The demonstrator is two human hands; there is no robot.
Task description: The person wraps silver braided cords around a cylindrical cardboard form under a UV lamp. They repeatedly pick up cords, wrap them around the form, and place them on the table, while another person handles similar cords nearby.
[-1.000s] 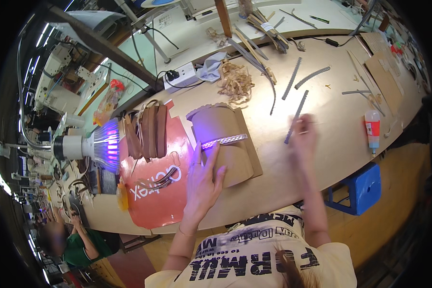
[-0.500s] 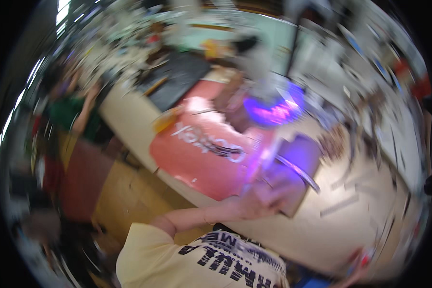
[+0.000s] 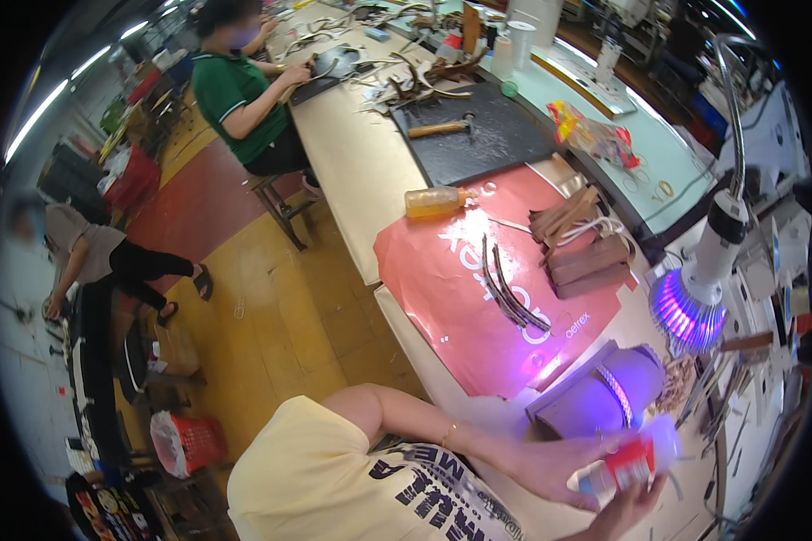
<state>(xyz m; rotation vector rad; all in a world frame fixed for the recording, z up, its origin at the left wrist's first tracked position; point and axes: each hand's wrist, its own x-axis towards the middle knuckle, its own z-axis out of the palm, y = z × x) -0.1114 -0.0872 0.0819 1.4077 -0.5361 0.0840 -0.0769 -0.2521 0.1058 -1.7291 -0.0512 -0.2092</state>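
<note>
My left hand (image 3: 564, 471) and my right hand (image 3: 627, 512) meet at the lower right. Their fingers are closed round a small bottle (image 3: 630, 465) with a red and white middle, its pale end tinted violet. The grip is slightly blurred, so each finger's place is unclear. Just beyond my left hand lies a grey block-like piece (image 3: 579, 397) with a shiny braided strap (image 3: 615, 394) across it. Two thin dark-brown strips (image 3: 507, 288) rest on a red printed sheet (image 3: 433, 298).
A lamp (image 3: 690, 311) glows violet on its bent arm at right. Brown strips (image 3: 586, 257) lie bundled beside an amber bottle (image 3: 435, 202). Farther off are a black board (image 3: 487, 153) and a hammer (image 3: 438, 129). A person in green (image 3: 239, 99) sits at the table's far left.
The view has swung round. My right hand, earlier apart at the lower right with something red, has come to my left hand. My left hand has moved from beside the strap onto the bottle.
</note>
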